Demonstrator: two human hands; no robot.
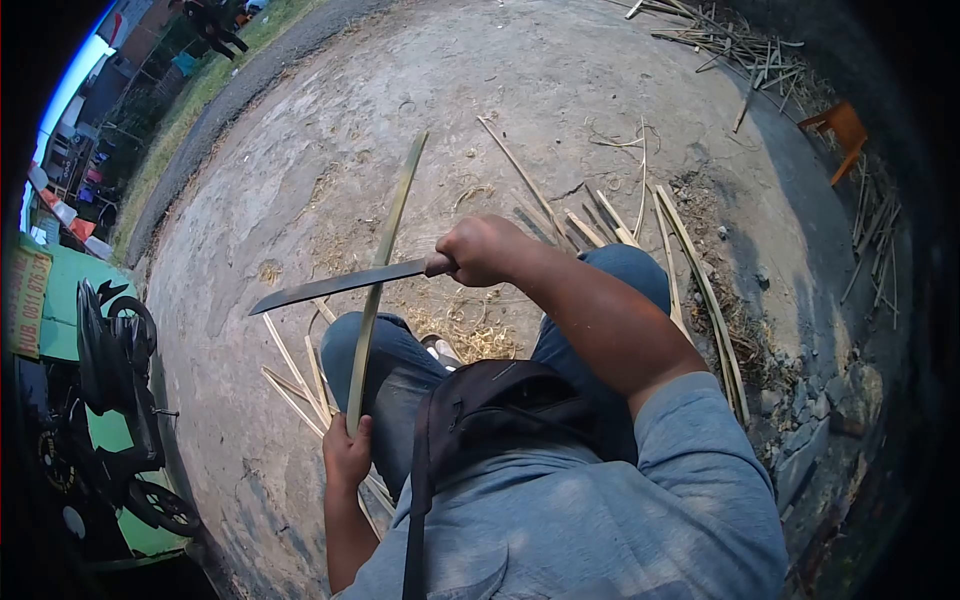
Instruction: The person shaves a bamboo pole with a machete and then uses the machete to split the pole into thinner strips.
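My right hand (487,250) is closed around the handle of a machete (335,289), whose long dark blade points left. The blade crosses over a long greenish bamboo strip (393,222) near its middle. Down by my left knee, my left hand (347,450) grips the lower end of that strip, and its far end points up and away from me. Pale curled shavings (470,335) lie on the ground between my legs.
Bamboo strips (703,290) lie beside my right leg, and more strips (296,385) lie by my left. A motorcycle (120,400) stands at left. An orange chair (840,137) and a strip pile (735,52) are at far right. A person (208,25) is far off, upper left.
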